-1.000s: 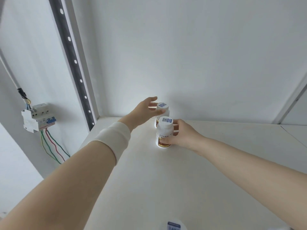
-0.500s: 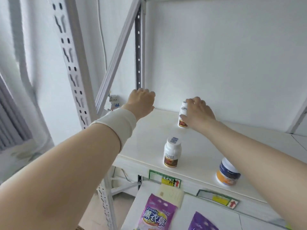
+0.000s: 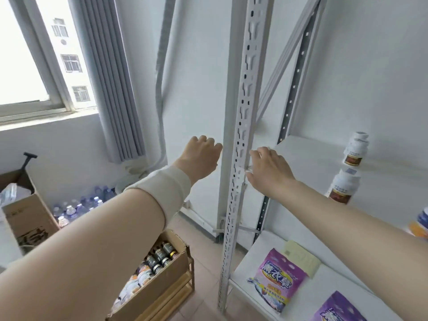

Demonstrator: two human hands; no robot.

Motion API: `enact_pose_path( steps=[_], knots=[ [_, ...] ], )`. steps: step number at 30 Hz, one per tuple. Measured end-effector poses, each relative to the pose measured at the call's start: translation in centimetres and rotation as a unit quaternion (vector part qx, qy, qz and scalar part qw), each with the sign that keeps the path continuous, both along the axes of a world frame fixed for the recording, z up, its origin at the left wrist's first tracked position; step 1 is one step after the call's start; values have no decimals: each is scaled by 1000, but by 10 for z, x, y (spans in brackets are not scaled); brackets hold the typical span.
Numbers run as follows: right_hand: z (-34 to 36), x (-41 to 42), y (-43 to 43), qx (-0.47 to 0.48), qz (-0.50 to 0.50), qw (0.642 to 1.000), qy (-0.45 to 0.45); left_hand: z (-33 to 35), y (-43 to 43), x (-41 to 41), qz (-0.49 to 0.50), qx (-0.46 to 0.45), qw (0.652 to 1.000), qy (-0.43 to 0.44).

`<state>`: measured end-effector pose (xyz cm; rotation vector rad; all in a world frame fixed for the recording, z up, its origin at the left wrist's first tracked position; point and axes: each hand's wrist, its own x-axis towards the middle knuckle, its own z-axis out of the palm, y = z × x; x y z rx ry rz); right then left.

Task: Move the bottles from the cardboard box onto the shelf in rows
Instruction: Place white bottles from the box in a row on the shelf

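Beside the left end of a white metal shelf (image 3: 312,163), both of the person's arms reach forward at shelf height. The left hand (image 3: 201,156), with a white wristband (image 3: 162,188) on its forearm, hangs in the air to the left of the shelf's slotted upright post (image 3: 243,135). It is seen from the back, its fingers loosely bent downward and holding nothing. The right hand (image 3: 268,170) is just right of the post at the shelf's corner, its fingers relaxed and drooping, also with nothing in them.

Half a second ago the right hand rested on the rear bottle; now it is well clear of it, and the view has swung left and down. Two white bottles stand on the shelf, the rear bottle (image 3: 354,149) behind the front bottle (image 3: 345,185), both upright and blurred. A blue and orange tub (image 3: 420,224) shows at the right edge of the same shelf.

Newly in sight on the floor at lower left is an open cardboard box (image 3: 162,281) with more bottles (image 3: 159,256) packed inside. Purple bags (image 3: 278,281) lie on the shelf below. Further left are a grey curtain (image 3: 108,77), a window, and a cluster of water bottles (image 3: 78,207) on the floor.
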<state>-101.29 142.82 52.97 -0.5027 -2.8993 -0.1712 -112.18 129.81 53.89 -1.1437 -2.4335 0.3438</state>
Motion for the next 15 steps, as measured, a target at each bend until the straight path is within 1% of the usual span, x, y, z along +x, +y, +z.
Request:
enact_pose_path(
  steps=[4,9,11,15],
  knots=[
    [-31,-59,-67,0,55,998,-29,-46,-82,-47,59,-34,997,-38],
    [-106,-131,-143,-28,112,988,-100,-135,-179,-98,123,-47,985,-114],
    [-141,-150,-167,-39,127,982,-136,-172,-210,-110,154,-34,973,-166],
    [-216,-188,-196,-53,158,963,-212,-246,-251,-135,221,-35,938,-264]
  ],
)
